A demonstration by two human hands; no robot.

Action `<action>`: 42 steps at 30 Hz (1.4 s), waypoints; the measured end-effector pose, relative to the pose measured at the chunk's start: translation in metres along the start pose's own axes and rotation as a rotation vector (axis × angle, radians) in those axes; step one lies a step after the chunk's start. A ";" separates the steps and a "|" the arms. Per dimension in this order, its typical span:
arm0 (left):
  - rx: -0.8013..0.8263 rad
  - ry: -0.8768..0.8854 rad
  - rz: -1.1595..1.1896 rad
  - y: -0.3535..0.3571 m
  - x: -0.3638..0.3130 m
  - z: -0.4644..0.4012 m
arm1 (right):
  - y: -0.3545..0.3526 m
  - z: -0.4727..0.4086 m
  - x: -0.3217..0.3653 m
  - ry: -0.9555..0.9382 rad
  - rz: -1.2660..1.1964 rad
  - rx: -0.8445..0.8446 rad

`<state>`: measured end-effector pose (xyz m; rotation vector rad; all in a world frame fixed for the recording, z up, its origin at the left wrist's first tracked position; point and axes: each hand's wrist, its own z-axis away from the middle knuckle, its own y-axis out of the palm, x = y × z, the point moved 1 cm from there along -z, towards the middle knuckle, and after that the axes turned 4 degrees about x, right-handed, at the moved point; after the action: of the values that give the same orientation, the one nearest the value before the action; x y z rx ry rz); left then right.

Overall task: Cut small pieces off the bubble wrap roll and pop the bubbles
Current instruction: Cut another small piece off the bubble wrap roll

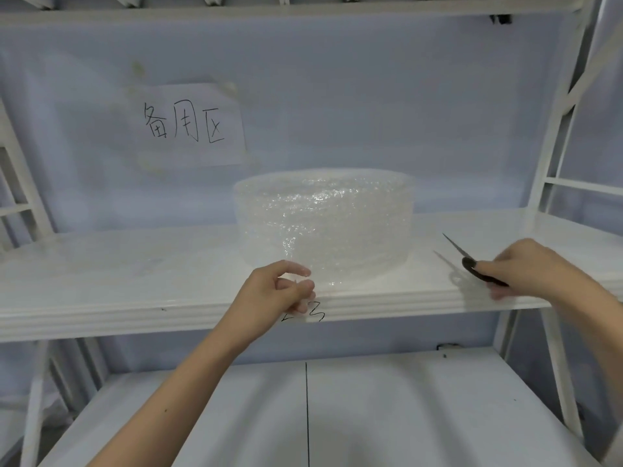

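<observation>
Bubble wrap roll (323, 224) stands on end on shelf (101, 281); left hand (269, 291), nearer, pinches its loose front edge, while right hand (529, 264), apart to the right, holds scissors (472, 261) pointing up-left.

Left hand (276, 291) pinches bubble wrap roll (325, 220) (shelf-top) — right hand (536, 267) grips knife (472, 261).
</observation>
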<state>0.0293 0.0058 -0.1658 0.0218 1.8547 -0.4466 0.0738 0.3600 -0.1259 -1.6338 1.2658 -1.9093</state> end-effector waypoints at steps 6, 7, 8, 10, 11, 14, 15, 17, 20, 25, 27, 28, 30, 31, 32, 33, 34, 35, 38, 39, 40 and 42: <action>-0.041 -0.013 0.010 -0.001 0.010 0.004 | 0.071 0.071 -0.017 -0.057 -1.082 0.433; -0.054 -0.013 0.023 0.001 0.011 0.005 | 0.088 0.080 -0.013 -0.067 -1.092 0.506; -0.068 -0.013 0.035 0.002 0.012 0.005 | 0.104 0.089 -0.004 -0.061 -1.096 0.560; -0.094 -0.013 0.048 0.003 0.014 0.007 | 0.130 0.103 0.017 -0.051 -1.122 0.621; -0.103 -0.014 0.050 0.003 0.014 0.008 | 0.140 0.109 0.027 -0.064 -1.129 0.651; -0.113 -0.008 0.046 0.002 0.017 0.010 | 0.164 0.117 0.047 -0.122 -1.094 0.710; -0.112 -0.005 0.046 0.001 0.017 0.011 | 0.170 0.119 0.050 -0.129 -1.097 0.728; -0.107 -0.005 0.057 0.001 0.017 0.012 | 0.181 0.120 0.051 -0.118 -1.115 0.751; -0.105 -0.010 0.074 0.000 0.016 0.012 | 0.195 0.121 0.048 -0.089 -1.147 0.805; -0.108 -0.013 0.083 -0.001 0.016 0.010 | 0.207 0.121 0.044 -0.009 -1.117 0.871; -0.110 -0.017 0.091 -0.001 0.017 0.009 | 0.209 0.120 0.045 -0.040 -1.106 0.881; -0.108 -0.020 0.095 -0.001 0.018 0.009 | 0.209 0.117 0.046 -0.060 -1.098 0.879; -0.100 -0.029 0.106 0.000 0.020 0.009 | 0.209 0.112 0.048 -0.103 -1.065 0.864; -0.097 -0.033 0.113 0.000 0.021 0.009 | 0.209 0.109 0.050 -0.130 -1.049 0.858; -0.096 -0.038 0.119 0.000 0.021 0.009 | 0.208 0.106 0.053 -0.156 -1.037 0.855; -0.098 -0.042 0.123 0.000 0.022 0.009 | 0.208 0.103 0.056 -0.176 -1.027 0.855; -0.099 -0.045 0.124 0.000 0.022 0.008 | 0.207 0.100 0.060 -0.188 -1.018 0.855; -0.100 -0.048 0.121 0.000 0.022 0.008 | 0.207 0.098 0.063 -0.194 -1.007 0.855; -0.097 -0.059 0.118 -0.001 0.022 0.007 | 0.206 0.091 0.070 -0.215 -0.986 0.851; -0.095 -0.062 0.119 -0.001 0.022 0.007 | 0.206 0.090 0.072 -0.231 -0.984 0.851; -0.096 -0.065 0.120 -0.002 0.023 0.007 | 0.206 0.088 0.073 -0.247 -0.983 0.850; -0.097 -0.071 0.120 -0.002 0.024 0.007 | 0.207 0.085 0.073 -0.276 -0.979 0.840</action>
<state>0.0271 -0.0035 -0.1887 0.0505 1.7923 -0.2710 0.0698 0.1580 -0.2462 -1.9944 -0.5663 -2.0726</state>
